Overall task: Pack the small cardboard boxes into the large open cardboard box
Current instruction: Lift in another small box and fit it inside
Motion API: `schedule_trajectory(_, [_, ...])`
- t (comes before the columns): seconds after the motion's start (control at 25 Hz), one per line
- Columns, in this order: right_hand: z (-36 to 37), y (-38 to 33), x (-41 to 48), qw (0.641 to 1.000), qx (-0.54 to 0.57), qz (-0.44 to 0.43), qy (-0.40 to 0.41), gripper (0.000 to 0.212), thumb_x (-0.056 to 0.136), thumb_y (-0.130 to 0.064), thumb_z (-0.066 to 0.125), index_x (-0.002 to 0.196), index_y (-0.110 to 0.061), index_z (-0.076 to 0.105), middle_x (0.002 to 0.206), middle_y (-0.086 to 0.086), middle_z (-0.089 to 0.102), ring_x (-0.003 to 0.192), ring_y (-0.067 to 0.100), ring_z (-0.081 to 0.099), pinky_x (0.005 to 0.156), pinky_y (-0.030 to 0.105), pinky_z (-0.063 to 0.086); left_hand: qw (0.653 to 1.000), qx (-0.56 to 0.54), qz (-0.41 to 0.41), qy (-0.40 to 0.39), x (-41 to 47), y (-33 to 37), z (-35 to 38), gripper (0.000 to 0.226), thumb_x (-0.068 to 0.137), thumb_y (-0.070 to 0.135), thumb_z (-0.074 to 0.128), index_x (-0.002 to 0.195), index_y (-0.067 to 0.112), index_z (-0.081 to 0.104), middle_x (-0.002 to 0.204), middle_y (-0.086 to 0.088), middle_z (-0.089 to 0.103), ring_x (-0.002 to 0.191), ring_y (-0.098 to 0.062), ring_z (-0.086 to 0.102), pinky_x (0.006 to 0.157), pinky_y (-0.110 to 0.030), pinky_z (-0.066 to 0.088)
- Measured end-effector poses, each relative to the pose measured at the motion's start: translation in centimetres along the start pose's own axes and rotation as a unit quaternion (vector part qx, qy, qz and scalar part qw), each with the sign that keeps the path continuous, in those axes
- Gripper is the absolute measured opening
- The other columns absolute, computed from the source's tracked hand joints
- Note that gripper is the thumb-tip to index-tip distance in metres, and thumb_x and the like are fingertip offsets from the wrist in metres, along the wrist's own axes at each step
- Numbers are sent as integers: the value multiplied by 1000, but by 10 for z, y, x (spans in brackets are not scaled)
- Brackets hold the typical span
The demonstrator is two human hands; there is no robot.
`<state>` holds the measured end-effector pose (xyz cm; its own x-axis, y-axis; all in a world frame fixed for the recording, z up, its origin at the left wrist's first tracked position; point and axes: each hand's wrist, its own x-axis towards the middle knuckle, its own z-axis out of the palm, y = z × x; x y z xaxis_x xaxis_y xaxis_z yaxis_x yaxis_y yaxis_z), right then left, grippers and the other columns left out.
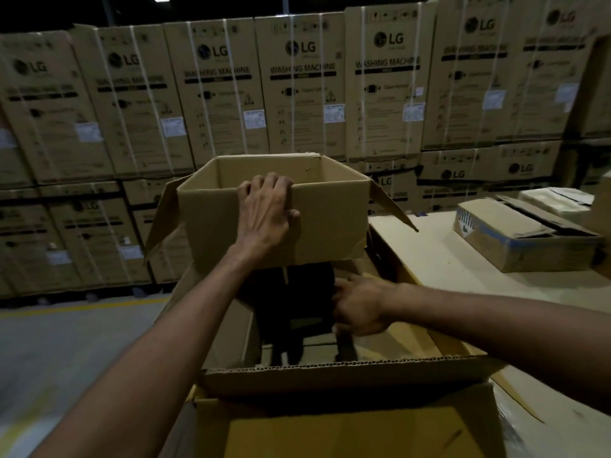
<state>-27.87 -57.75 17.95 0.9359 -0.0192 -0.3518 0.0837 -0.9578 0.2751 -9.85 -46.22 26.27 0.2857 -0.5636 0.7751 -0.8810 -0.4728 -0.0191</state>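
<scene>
The big box [344, 375] gapes nearest, its inside dark, and it looks barely packed. Above it hangs the small box [330, 226], the left hand [267, 213] curled over its near rim. Below that grip the right hand [360, 309] reaches into the opening, too blurred to tell its hold. The splayed flaps may snag the rim.

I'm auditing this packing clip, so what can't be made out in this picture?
Head view:
- Floor of the open brown cardboard box that the left hand grips: hidden by its near wall.
- What the right hand touches, and its fingers: dark, blurred.
- Contents of the large open cardboard box below: in shadow.
- Small print on the stacked washing-machine cartons: blurred.
</scene>
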Motion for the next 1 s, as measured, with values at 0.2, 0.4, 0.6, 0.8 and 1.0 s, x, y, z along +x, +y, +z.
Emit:
schedule_trajectory(0.2, [-31, 25, -41, 986, -39, 154, 56, 10, 97, -28, 61, 90, -22, 65, 83, -2, 62, 75, 12, 64, 65, 27, 57, 1000, -19, -20, 5, 8, -5, -8, 54, 85, 44, 74, 127, 17, 54, 121, -7, 56, 110, -25, 48, 99, -41, 32])
schedule_trajectory(0.4, [-8, 72, -77, 948, -5, 308, 76, 13, 97, -19, 62, 109, -21, 64, 101, -1, 63, 88, 15, 62, 74, 29, 55, 998, -54, -30, 12, 15, -2, -17, 57, 85, 42, 76, 130, 16, 53, 125, -9, 55, 114, -26, 48, 94, -38, 29])
schedule_trajectory(0.6, [4, 109, -80, 796, 381, 383, 273, 11, 100, -12, 56, 108, -13, 63, 97, 3, 64, 84, 16, 65, 73, 32, 58, 997, -73, -8, -2, 19, 21, -33, 56, 84, 47, 75, 128, 20, 54, 121, -4, 55, 112, -21, 47, 87, -34, 24])
schedule_trajectory(0.8, [-27, 134, -81, 446, 782, 283, 331, 50, 104, -54, 40, 108, -8, 59, 92, 12, 57, 78, 26, 54, 65, 34, 45, 989, -112, 4, -96, 22, 37, -63, 55, 83, 49, 76, 128, 26, 55, 112, 8, 51, 108, -16, 47, 92, -39, 34])
schedule_trajectory(1.0, [-15, 116, -87, 310, 898, 12, 311, 52, 97, -61, 49, 91, -16, 74, 87, 7, 59, 84, 27, 60, 84, 42, 49, 952, -174, 37, -251, -1, 55, -56, 41, 94, 43, 67, 132, 30, 57, 128, 6, 54, 118, -14, 43, 96, -37, 32])
